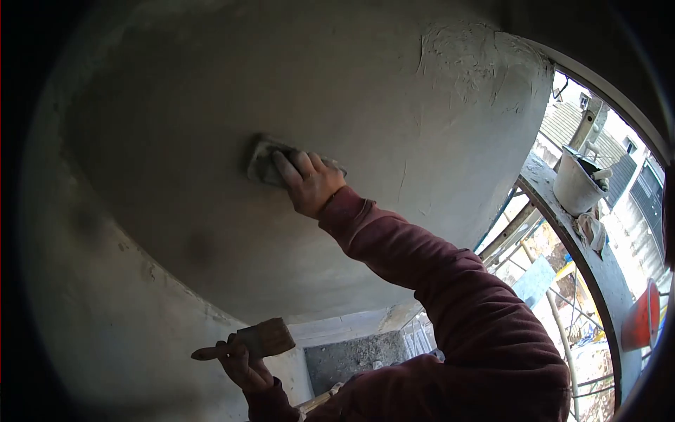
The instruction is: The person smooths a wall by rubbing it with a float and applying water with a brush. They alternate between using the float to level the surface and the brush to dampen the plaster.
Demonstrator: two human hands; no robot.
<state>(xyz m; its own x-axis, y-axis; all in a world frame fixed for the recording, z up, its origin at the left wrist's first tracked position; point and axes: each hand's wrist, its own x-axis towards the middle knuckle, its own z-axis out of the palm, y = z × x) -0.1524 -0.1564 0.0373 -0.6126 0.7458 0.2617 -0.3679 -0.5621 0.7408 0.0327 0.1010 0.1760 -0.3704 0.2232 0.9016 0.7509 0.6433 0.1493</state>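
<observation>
My right hand (313,181) is wrapped round the grip of a flat rectangular float (267,163), which lies against the grey plastered surface (330,91) overhead. Low in the view, my left hand (245,367) has its fingers closed round the handle of a wide brush (266,339). The bristles point right and the handle end sticks out to the left. The plaster is rough and ridged towards the upper right, smoother around the float. Both sleeves are dark red.
On the ledge (552,193) at the right stands a whitish bucket (578,184) with tools in it, a cloth (592,232) beside it. Further down is a red bucket (640,320). Scaffold poles (517,226) show through the opening. A wall (119,309) rises at the left.
</observation>
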